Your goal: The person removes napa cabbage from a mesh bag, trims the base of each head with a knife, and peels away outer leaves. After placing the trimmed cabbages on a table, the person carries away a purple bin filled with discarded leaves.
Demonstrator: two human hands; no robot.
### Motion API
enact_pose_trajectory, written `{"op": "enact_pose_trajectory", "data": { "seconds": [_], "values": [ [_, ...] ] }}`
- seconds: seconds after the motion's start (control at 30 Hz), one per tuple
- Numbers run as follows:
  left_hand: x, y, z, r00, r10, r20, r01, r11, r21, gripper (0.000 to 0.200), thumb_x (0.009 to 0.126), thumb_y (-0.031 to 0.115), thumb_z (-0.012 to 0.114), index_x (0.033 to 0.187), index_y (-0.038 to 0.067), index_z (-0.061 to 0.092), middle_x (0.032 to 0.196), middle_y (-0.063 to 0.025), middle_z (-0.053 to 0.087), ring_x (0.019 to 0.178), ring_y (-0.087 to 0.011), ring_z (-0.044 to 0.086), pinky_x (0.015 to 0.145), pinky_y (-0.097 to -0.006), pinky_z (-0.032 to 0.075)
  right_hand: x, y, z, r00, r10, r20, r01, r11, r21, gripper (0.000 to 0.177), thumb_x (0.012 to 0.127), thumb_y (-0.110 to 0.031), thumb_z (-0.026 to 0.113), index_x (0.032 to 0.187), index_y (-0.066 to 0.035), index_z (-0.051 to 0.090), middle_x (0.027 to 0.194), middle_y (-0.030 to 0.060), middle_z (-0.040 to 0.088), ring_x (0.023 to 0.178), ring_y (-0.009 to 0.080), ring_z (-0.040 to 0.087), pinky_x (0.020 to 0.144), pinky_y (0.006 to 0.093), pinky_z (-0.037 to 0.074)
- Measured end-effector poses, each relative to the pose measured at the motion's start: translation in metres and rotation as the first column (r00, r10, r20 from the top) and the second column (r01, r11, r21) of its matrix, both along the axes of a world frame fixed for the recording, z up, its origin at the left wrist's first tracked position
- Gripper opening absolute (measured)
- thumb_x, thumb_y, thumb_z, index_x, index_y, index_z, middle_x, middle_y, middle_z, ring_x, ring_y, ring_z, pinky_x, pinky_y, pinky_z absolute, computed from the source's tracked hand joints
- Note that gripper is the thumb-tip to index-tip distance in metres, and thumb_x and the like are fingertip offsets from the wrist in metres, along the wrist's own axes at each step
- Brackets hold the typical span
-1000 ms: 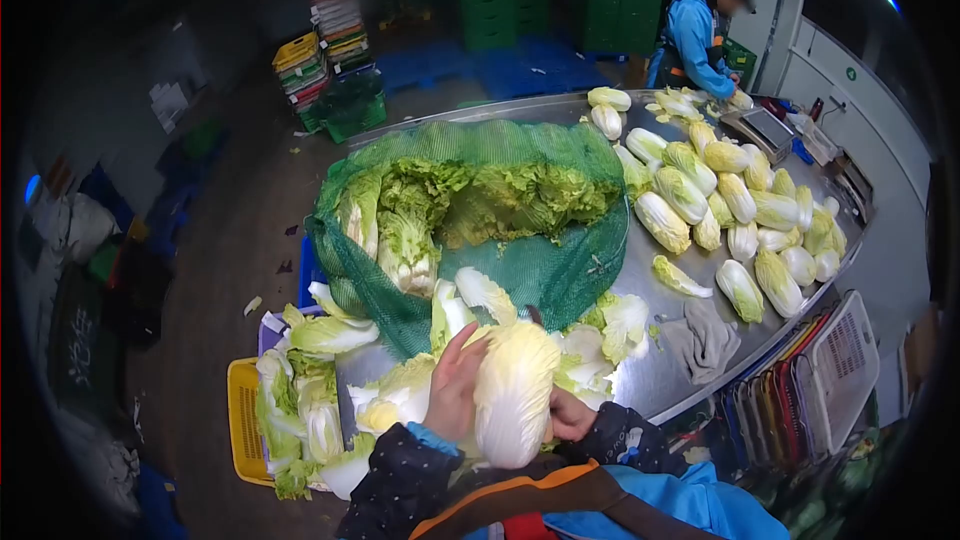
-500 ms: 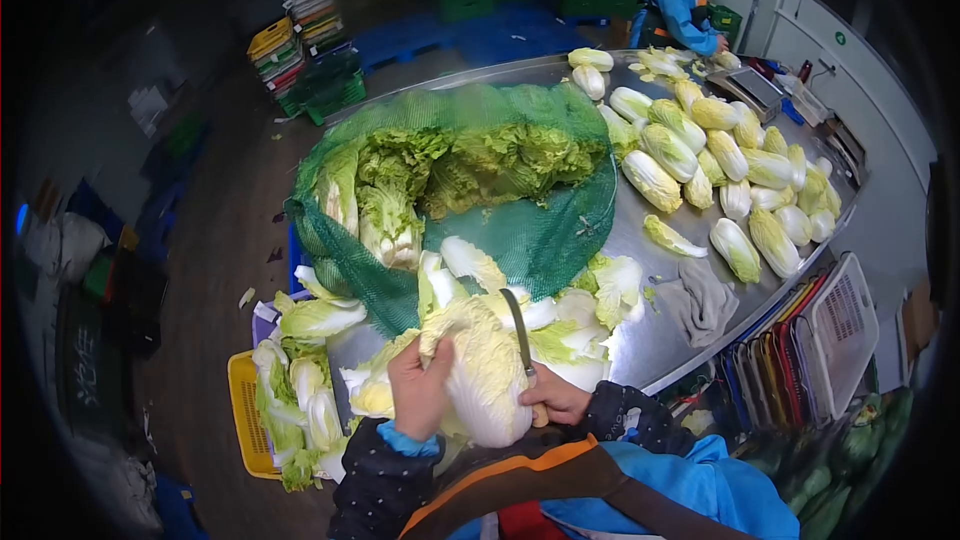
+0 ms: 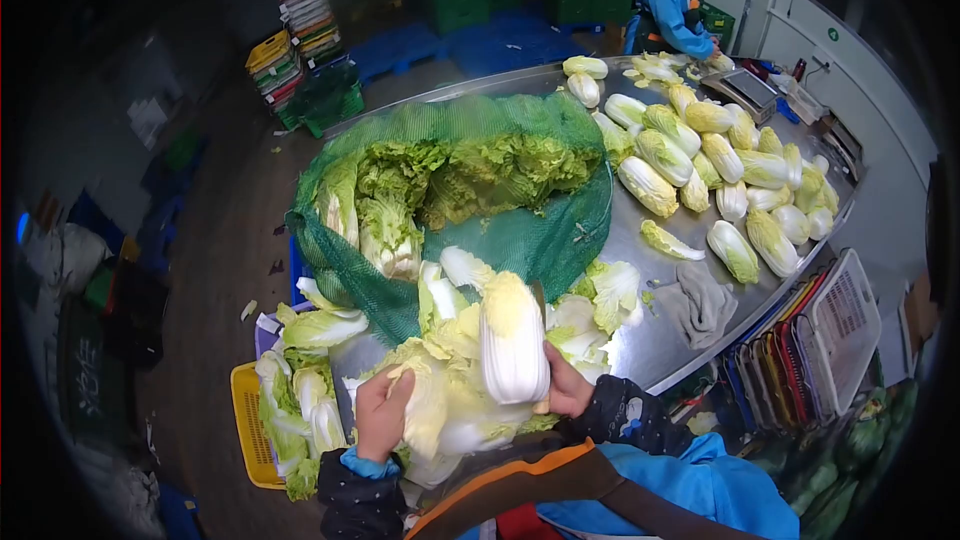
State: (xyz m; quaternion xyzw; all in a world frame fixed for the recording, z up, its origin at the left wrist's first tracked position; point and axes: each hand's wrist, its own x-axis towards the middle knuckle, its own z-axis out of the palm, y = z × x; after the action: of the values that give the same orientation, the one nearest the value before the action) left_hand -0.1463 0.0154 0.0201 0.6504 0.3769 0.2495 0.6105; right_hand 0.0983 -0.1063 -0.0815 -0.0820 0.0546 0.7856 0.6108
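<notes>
A trimmed Chinese cabbage, white at the base and pale yellow on top, stands before me over loose leaves. My right hand is closed at its right side, with a knife in the same grip. The blade shows only in part behind the cabbage. To the left, my left hand is closed on a pale cabbage leaf, which hangs apart from the head. More peeled leaves lie under and around both hands. Beyond them, a green mesh sack lies with its mouth towards me, holding leafy untrimmed cabbages.
Trimmed cabbages are heaped on the metal table at right, near a grey cloth. A yellow crate with leaves stands at left. Stacked baskets stand at right. Another person works at the far end.
My left hand has moved down and left, pulling a leaf off the cabbage. The cabbage in my right hand has turned more upright and moved slightly up and right, now partly hiding the knife.
</notes>
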Motion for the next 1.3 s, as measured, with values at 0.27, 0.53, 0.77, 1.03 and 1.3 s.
{"op": "enact_pose_trajectory", "data": {
  "seconds": [0.27,0.53,0.77,1.03,1.3],
  "values": [
    [0.084,-0.036,-0.008,0.947,0.1,0.307,-0.081,0.994,-0.076,0.086,0.073,0.017,0.073,0.138,-0.003,0.02,0.131,-0.0208,0.042,0.115,-0.0267,0.046,0.091,-0.0342,0.041,-0.005,0.004,0.111,0.552,-0.267,0.79,0.341,0.937,0.078,0.066,0.084,-0.009,0.061,0.139,-0.004,0.025,0.095,0.0048,0.06,0.069,0.0066,0.055,0.046,0.0177,0.044],
    [0.092,-0.043,-0.034,0.979,0.167,0.121,-0.163,0.986,-0.039,0.049,0.086,0.018,0.06,0.124,-0.006,0.04,0.114,-0.0154,0.054,0.102,-0.0193,0.054,0.086,-0.0293,0.043,-0.01,0.004,0.057,0.748,-0.167,0.642,0.159,0.985,0.071,0.057,0.078,-0.007,0.068,0.126,-0.005,0.037,0.1,0.0061,0.057,0.071,0.0105,0.057,0.048,0.0195,0.045],
    [0.074,-0.037,-0.038,0.798,0.369,0.476,-0.012,0.799,-0.601,0.056,0.089,0.018,0.057,0.131,-0.005,0.028,0.125,-0.0182,0.047,0.111,-0.023,0.049,0.094,-0.0315,0.04,-0.009,0.005,0.013,0.966,-0.132,0.224,0.131,0.991,0.021,0.056,0.079,-0.006,0.067,0.128,-0.008,0.039,0.092,0.0021,0.057,0.069,0.007,0.054,0.048,0.021,0.042],
    [0.081,-0.022,-0.022,0.938,0.222,0.267,-0.057,0.858,-0.511,0.098,0.071,-0.013,0.055,0.144,0.016,-0.004,0.143,-0.0193,0.025,0.124,-0.0269,0.038,0.093,-0.0365,0.042,0.016,0.004,0.029,0.827,-0.221,0.516,0.202,0.975,0.093,0.061,0.079,-0.001,0.063,0.133,-0.01,0.036,0.1,0.003,0.057,0.07,0.0066,0.054,0.049,0.0217,0.044],
    [0.15,-0.046,-0.015,0.976,-0.103,0.191,0.062,0.976,0.21,0.098,0.05,0.007,0.085,0.133,0.001,0.033,0.118,-0.012,0.051,0.108,-0.0255,0.051,0.093,-0.0369,0.043,0.076,-0.022,0.04,0.57,-0.418,0.707,0.406,0.892,0.2,0.065,0.081,-0.014,0.065,0.137,-0.008,0.033,0.128,0.0125,0.05,0.103,0.019,0.058,0.057,0.0186,0.05]
  ]
}}
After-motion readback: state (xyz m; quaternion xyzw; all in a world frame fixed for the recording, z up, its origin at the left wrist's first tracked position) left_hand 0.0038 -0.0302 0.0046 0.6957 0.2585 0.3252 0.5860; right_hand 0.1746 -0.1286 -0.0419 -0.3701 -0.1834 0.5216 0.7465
